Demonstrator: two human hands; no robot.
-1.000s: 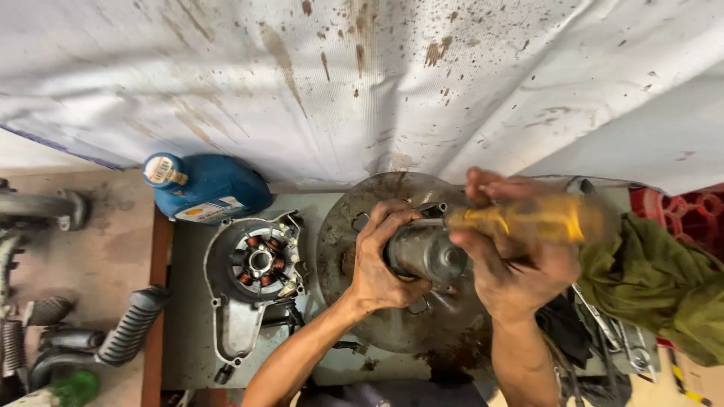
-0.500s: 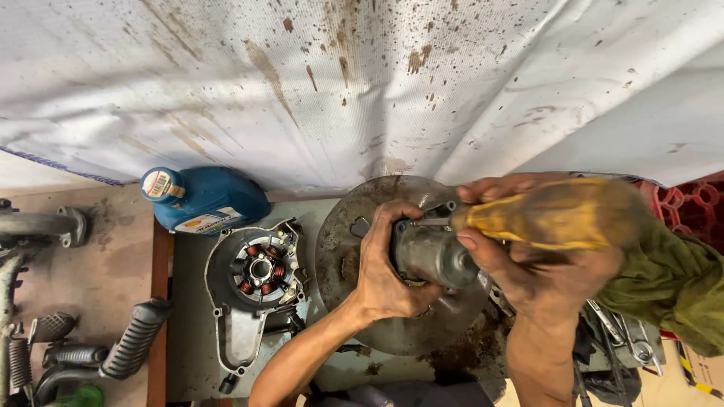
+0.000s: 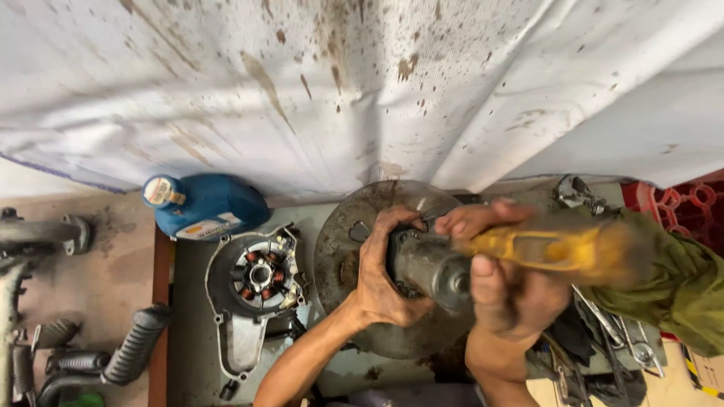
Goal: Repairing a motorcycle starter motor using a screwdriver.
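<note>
My left hand [image 3: 385, 275] is clenched around the grey metal nose [image 3: 426, 264] of the power tool, right where it meets the middle of the round, rusty metal disc [image 3: 343, 249] lying flat on the bench [image 3: 188, 332]. My right hand [image 3: 513, 290] is wrapped around the yellow tool body [image 3: 554, 245], which shows blurred, so I cannot tell exactly where my fingers sit on it. Both grips are full; neither hand is free.

To do this well, I judge that I want the tool square to the disc, its nose straight over the centre and not leaning toward the stained white sheet [image 3: 362, 83] behind. The left hand should steady the nose and hold it from wandering, while the right carries the weight and takes the twist. Greasy fingers slip, so I would keep the left grip behind the working end, clear of anything that turns.

The green cloth [image 3: 679, 286] lies just beside the tool's rear; it should stay clear of it. The engine cover with its copper windings [image 3: 256, 275] sits just left of the disc, and the blue bottle [image 3: 204, 207] lies beyond it
</note>
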